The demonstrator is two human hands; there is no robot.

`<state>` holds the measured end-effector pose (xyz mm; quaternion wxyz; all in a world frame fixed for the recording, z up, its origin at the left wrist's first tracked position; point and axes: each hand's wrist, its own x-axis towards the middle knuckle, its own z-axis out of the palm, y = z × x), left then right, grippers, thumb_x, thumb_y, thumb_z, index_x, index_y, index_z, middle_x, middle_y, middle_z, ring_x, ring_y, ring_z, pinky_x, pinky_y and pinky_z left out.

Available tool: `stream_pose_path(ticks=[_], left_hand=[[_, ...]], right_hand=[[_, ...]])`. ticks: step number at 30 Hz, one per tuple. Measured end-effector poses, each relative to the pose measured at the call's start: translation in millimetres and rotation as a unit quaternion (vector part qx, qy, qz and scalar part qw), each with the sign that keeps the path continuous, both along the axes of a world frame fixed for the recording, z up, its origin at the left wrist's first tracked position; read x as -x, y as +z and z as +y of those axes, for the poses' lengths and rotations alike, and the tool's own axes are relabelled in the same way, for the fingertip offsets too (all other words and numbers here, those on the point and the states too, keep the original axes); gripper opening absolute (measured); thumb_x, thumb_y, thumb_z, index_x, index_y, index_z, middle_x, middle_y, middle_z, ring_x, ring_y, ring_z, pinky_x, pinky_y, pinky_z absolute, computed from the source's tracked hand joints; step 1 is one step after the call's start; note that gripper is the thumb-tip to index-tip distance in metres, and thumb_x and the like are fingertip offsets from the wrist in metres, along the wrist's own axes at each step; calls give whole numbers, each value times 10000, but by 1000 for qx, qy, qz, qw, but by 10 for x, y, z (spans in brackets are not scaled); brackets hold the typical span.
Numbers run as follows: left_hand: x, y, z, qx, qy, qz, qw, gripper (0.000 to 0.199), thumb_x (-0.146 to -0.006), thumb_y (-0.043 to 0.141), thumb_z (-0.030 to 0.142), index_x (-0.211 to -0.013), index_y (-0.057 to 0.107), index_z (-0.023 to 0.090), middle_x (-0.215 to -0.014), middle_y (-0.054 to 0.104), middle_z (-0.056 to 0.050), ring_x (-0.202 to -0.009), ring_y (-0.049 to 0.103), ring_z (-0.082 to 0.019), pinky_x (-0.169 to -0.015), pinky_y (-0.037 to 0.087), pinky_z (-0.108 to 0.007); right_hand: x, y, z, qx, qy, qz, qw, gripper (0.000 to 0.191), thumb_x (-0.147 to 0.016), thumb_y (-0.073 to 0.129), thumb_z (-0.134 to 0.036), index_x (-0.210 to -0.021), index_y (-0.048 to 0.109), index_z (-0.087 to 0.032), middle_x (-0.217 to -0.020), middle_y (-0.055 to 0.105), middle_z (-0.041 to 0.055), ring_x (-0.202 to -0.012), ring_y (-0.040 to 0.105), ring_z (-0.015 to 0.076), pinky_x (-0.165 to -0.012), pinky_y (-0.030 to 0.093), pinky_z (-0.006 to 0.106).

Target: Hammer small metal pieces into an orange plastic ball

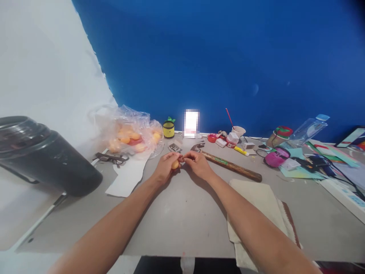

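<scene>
Both hands meet above the middle of the grey table (182, 220). My left hand (166, 166) is closed around a small orange-yellow object (175, 164), which shows between the fingers and palm. My right hand (197, 163) is pinched, its fingertips close to those of my left hand; whatever they hold, if anything, is too small to make out. Just behind the hands lie a hammer (230, 163) with a wooden handle and a small tray (174, 148) with tiny pieces in it.
Left: a large dark bottle (68, 163), glasses (111, 158), white paper (128, 177) and a plastic bag (132, 129) of orange-yellow objects. Right: folded cloths (253, 198), a yellow tube (241, 151), a paper cup (238, 131), a pink pouch (276, 157) and a power strip (343, 196).
</scene>
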<state>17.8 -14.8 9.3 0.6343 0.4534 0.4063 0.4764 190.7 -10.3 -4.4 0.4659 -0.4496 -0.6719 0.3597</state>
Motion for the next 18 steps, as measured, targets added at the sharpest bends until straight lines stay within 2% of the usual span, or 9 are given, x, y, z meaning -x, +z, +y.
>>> stream_pose_path(ticks=[2,4,6,9,11,14,18], left_hand=[[3,3,-3,5,-25,-43,999,360,-639,762,311,-959,675,170,-766,675,-13,-582,588,-120,-520,447,-231],[6,5,-8,-1,-32,-32,999,473,-587,748,224,-1049,655,190,-853,704,-16,-676,652,-141,-585,500,-239],[6,-1,-14,-26,-16,22,999,517,-590,755,206,-1094,642,200,-905,720,-23,-736,676,-158,-635,535,-260],[9,-32,-20,-95,5,120,988,471,-669,755,259,-1126,661,197,-923,718,-29,-756,665,-173,-681,572,-308],[16,-65,-18,-153,12,188,970,439,-716,731,276,-1145,676,200,-969,725,-37,-795,668,-191,-731,590,-346],[31,-121,2,-238,27,275,931,420,-731,707,242,-1150,692,207,-1114,731,-58,-970,688,-235,-884,587,-396],[52,-176,51,-294,35,336,894,407,-736,686,209,-1141,727,216,-1188,696,-70,-1118,666,-263,-1019,549,-427]], right_hand=[[-13,-4,18,72,-13,82,994,137,-819,709,-324,-856,744,-198,-774,746,12,-666,638,160,-629,494,278],[-33,-3,38,135,-26,166,977,235,-751,787,-390,-868,731,-194,-766,740,15,-633,620,146,-557,465,251],[-57,4,53,173,-28,227,958,343,-660,877,-418,-867,729,-188,-784,745,26,-639,619,136,-532,457,231],[-88,17,62,209,-9,271,940,464,-558,970,-423,-879,742,-179,-785,744,34,-641,616,125,-522,464,217],[-100,21,62,226,2,288,931,499,-526,1004,-420,-877,745,-176,-777,743,34,-629,610,119,-518,472,214],[-106,19,56,248,21,301,921,521,-495,1037,-428,-843,740,-180,-769,742,28,-611,602,110,-510,477,208],[-99,8,37,268,44,292,917,553,-467,1055,-471,-817,739,-183,-773,735,12,-605,598,96,-508,480,194]])
